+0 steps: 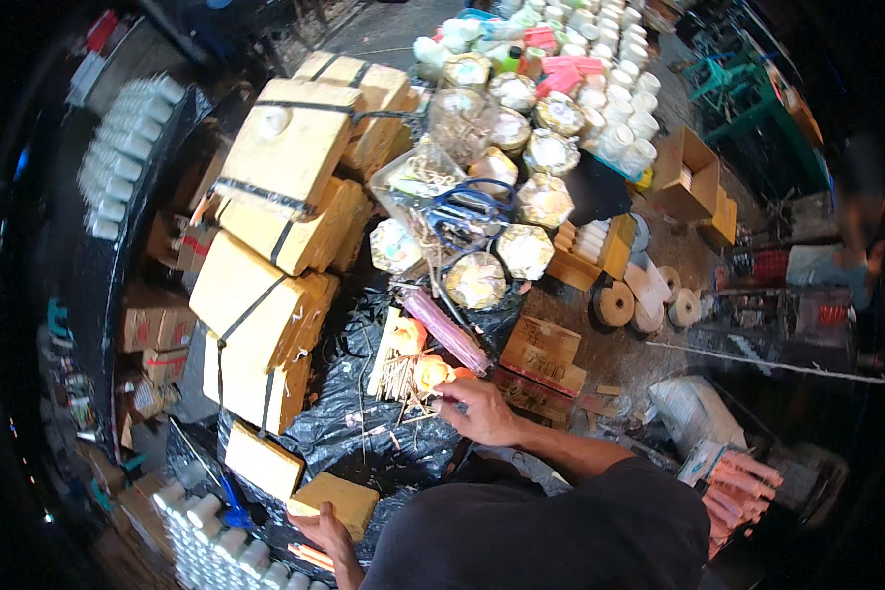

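Observation:
My left hand (pixel 326 536) holds the near edge of a small yellow paper-wrapped packet (pixel 342 500), thumb along its side; the fingers underneath are partly hidden. My right hand (pixel 477 411) reaches over black plastic sheeting (pixel 364 447). Its fingers are drawn together by a pile of thin pale sticks (pixel 395 377) and a round orange piece (pixel 431 373). Whatever sits between those fingertips is too small to make out. A pink bundle of long thin strips (pixel 447 329) lies just beyond. Another yellow packet (pixel 264 460) rests left of the held one.
Large yellow parcels bound with black straps (pixel 256 295) are stacked at left. Farther off stand several round wrapped bundles (pixel 477 280), a clear tub (pixel 418 177) and blue-handled scissors (pixel 472 211). Cardboard boxes (pixel 541 359), twine spools (pixel 615 305) and pink sticks (pixel 742 487) are at right.

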Demonstrator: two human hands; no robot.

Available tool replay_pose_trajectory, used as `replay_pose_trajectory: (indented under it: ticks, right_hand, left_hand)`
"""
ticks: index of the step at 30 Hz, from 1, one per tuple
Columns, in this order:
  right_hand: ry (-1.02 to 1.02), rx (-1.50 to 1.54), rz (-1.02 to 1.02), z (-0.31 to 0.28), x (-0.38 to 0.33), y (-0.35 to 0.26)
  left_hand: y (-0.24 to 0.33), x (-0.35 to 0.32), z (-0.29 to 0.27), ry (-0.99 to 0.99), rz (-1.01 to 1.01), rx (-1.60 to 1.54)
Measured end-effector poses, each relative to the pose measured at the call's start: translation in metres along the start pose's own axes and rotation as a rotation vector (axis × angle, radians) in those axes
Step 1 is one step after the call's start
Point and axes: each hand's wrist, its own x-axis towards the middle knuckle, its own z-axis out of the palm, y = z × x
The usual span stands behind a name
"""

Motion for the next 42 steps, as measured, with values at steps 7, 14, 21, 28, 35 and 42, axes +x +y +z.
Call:
replay_pose_trajectory:
  ticks: [7,14,21,28,35,42]
  right_hand:
    - [-0.111,-0.095,-0.032,0.005,0.005,0.006]
    - [-0.569,-0.183,0.108,0.027,-0.030,0.033]
    - [-0.840,-0.333,0.117,0.044,-0.064,0.048]
    - [-1.245,-0.401,0.252,0.047,-0.122,0.122]
    - [-0.578,-0.669,0.488,0.015,-0.316,0.201]
    - [-0.324,-0.407,0.751,0.062,-0.570,0.178]
  left_hand:
    - [-0.001,-0.002,-0.003,0.059,-0.030,0.061]
    - [0.002,-0.011,-0.026,0.087,-0.038,0.063]
    - [-0.015,-0.010,-0.040,0.070,-0.024,0.082]
    - [-0.020,-0.008,-0.045,0.050,-0.016,-0.089]
    - [-0.027,0.002,-0.046,-0.011,-0.148,-0.328]
    - [-0.066,0.025,-0.048,-0.178,-0.102,-0.373]
